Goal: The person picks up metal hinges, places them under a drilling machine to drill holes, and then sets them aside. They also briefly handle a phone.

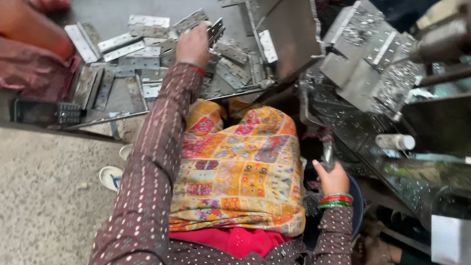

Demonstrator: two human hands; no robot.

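Observation:
My left hand (194, 44) reaches forward into a pile of flat metal hinges (143, 51) on a low tray and closes on a hinge plate (215, 30) at the pile's right side. My right hand (331, 176) is lower right, beside the machine, gripping a small metal piece (327, 155) above a dark tub (357, 206). Both arms wear a brown dotted sleeve, and the right wrist has red and green bangles. A patterned orange cloth (242, 164) covers my lap between the arms.
A metal machine (365, 64) covered in shavings stands at the right, with a white cylinder (395, 141) on it. Another person's limb and pink cloth (22, 43) lie at the left. A dark keypad phone (46, 112) rests on the tray edge. Rough floor (37, 192) lies lower left.

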